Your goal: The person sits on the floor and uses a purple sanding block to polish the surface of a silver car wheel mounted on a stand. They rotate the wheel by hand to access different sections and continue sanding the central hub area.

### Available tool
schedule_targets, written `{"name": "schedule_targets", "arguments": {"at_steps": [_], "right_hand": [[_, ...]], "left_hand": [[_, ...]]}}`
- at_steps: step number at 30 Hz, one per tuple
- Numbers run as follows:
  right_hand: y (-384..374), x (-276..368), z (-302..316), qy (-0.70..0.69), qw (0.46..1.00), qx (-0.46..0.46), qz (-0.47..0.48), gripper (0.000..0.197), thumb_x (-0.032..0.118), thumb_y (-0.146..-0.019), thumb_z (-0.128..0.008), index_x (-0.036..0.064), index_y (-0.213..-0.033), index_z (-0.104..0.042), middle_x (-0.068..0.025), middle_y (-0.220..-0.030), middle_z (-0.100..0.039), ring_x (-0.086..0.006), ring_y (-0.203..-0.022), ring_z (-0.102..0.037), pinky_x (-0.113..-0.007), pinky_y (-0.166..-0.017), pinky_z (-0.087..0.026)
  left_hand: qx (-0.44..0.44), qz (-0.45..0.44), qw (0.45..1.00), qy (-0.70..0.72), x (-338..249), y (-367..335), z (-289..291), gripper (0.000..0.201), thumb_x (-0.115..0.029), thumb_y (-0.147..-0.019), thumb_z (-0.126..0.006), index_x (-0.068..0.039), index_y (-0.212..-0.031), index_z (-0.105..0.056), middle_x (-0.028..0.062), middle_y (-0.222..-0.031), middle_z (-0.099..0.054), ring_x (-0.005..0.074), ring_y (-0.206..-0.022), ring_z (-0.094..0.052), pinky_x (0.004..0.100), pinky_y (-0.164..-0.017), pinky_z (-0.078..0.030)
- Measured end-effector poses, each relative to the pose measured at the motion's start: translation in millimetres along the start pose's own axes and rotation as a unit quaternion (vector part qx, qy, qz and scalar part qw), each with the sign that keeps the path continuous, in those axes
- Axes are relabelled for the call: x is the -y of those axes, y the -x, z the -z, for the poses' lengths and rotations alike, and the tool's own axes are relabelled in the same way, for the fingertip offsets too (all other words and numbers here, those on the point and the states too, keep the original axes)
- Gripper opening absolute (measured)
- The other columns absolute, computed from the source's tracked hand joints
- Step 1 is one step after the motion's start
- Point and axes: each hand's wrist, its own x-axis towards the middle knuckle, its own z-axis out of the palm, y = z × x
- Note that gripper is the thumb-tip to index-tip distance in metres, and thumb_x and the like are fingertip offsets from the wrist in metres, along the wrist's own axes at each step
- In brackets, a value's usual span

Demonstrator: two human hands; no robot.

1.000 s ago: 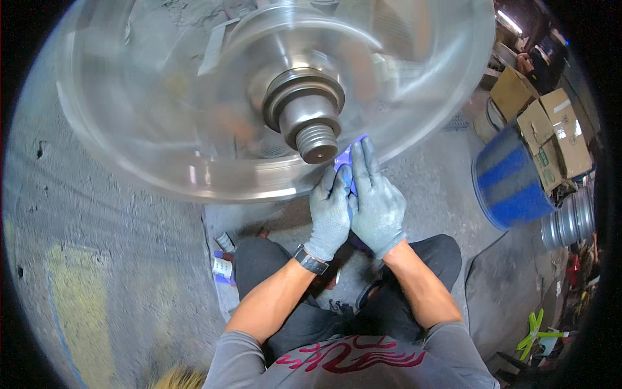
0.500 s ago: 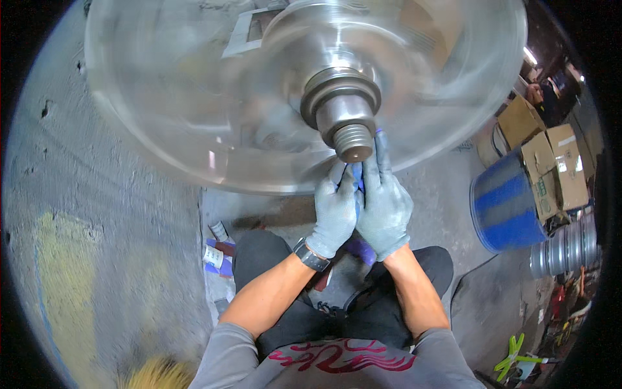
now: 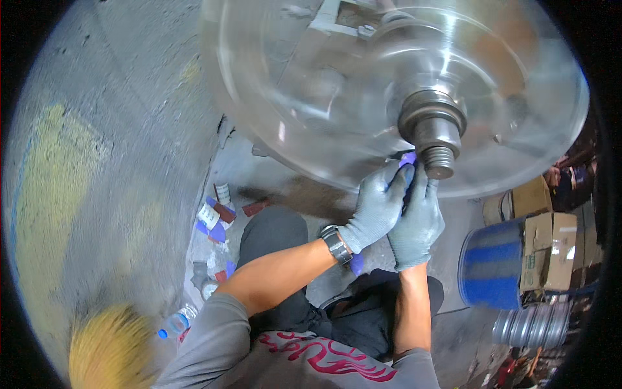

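Observation:
A large metal wheel (image 3: 285, 139), blurred by spinning, turns around a steel spindle (image 3: 433, 126) with a threaded end. Both my hands wear grey gloves and meet just below and left of that end, in front of the wheel. My left hand (image 3: 376, 206) is closed, its fingertips on a small purple piece of sandpaper (image 3: 407, 159). Pressed up beside it, my right hand (image 3: 416, 227) has its fingers together against the same piece. Its fingertips are partly hidden behind the threaded end. How the sandpaper touches the wheel is not plain to see.
Scraps of purple and red-brown sandpaper (image 3: 217, 231) lie on the floor at left, with a bottle (image 3: 177, 322) nearer me. Yellow bristles (image 3: 110, 347) stand at lower left. On the right are a blue drum (image 3: 490, 262), cardboard boxes (image 3: 549, 251) and ribbed metal cylinders (image 3: 532, 325).
My view has shifted, so wheel and spindle sit farther right in the picture. My hands have moved slightly left of the spindle end, and more of the purple sandpaper shows.

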Motion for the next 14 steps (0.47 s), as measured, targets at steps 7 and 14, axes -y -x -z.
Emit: {"name": "schedule_targets", "arguments": {"at_steps": [7,14], "right_hand": [[-2.4,-1.5,-1.1,0.019,1.000,0.014,-0.005,0.075,0.027,-0.085,-0.065,0.0128,-0.153,-0.037,-0.0217,-0.144,-0.051,-0.0412,-0.086,-0.069,-0.046,-0.067,-0.056],[-4.4,1.3,-0.8,0.035,0.999,0.022,0.000,0.079,0.031,-0.085,-0.067,0.0137,-0.154,-0.035,-0.0244,-0.147,-0.047,-0.0395,-0.098,-0.069,-0.043,-0.069,-0.057]], "left_hand": [[-0.014,-0.012,1.000,0.012,-1.5,-2.2,-1.9,0.024,-0.013,-0.102,-0.053,0.004,-0.115,-0.064,0.0166,-0.096,-0.069,0.0161,-0.084,-0.061,0.0343,-0.079,-0.051],[-0.003,-0.020,1.000,-0.019,-6.6,-4.4,3.0,0.024,-0.015,-0.102,-0.054,0.001,-0.117,-0.063,0.0169,-0.092,-0.069,0.0200,-0.079,-0.060,0.0356,-0.077,-0.050]]}}
